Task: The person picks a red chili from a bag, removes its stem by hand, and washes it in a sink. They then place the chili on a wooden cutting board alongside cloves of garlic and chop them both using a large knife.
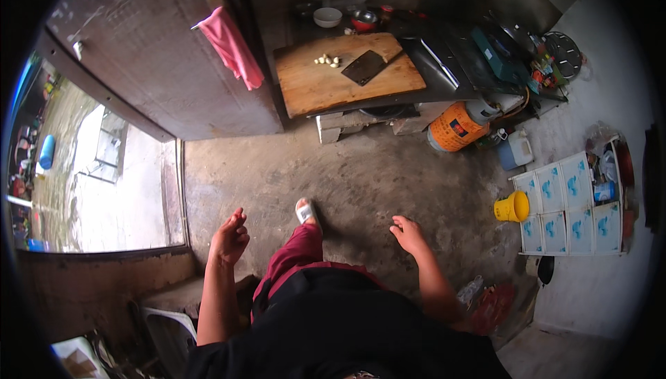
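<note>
My left hand [230, 238] hangs over the floor beside my advanced foot, fingers loosely bent and holding nothing. On the other side, my right hand [408, 233] is also in mid-air with nothing in it, thumb and fingers slightly parted. Ahead of both hands and well out of their reach, a wooden cutting board [307, 85] lies on a dark counter. Several pale peeled garlic cloves [327, 60] sit on the board. Beside them a cleaver [365, 68] lies flat, its handle towards the right.
An orange gas cylinder [455, 128] stands by the counter, near a plastic jug [515, 150]. A yellow bucket [511, 207] is beside a white patterned cabinet [567, 207] on the right. A pink cloth [232, 48] hangs from the door [151, 66]; a bright doorway opens at left.
</note>
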A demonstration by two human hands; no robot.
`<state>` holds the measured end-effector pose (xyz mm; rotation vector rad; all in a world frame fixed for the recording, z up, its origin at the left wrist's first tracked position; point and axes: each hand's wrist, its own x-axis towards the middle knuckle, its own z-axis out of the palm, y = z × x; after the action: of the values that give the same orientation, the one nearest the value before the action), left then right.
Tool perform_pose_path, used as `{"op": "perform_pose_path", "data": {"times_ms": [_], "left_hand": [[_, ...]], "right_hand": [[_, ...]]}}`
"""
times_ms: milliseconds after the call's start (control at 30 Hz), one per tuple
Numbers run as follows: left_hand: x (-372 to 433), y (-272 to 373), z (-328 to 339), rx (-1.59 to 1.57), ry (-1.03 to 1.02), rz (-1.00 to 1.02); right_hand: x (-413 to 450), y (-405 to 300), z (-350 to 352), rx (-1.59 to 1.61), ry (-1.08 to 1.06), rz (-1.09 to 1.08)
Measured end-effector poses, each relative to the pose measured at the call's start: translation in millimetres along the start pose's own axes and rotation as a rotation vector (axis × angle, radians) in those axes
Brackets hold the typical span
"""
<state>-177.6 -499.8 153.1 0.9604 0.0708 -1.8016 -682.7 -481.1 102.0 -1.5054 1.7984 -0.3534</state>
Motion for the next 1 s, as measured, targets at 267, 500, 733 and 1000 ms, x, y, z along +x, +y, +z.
{"op": "perform_pose_path", "data": {"times_ms": [267,500,733,1000], "left_hand": [[166.2,45.3,88.8,0.074,-0.035,-0.081],[279.2,79.6,201.0,0.195,-0.088,-0.115],[340.3,78.2,280.7,0.522,-0.082,-0.004],[403.1,62.0,342.5,0.743,0.031,0.093]], "right_hand": [[90.7,-14.5,-27.0,0.039,0.11,-0.001],[198.7,-59.7,-83.9,-0.014,0.083,-0.107],[318.8,-127.7,-136.8,-0.174,0.157,-0.298],[500.5,-119.4,-189.0,-0.662,0.296,-0.633]]}}
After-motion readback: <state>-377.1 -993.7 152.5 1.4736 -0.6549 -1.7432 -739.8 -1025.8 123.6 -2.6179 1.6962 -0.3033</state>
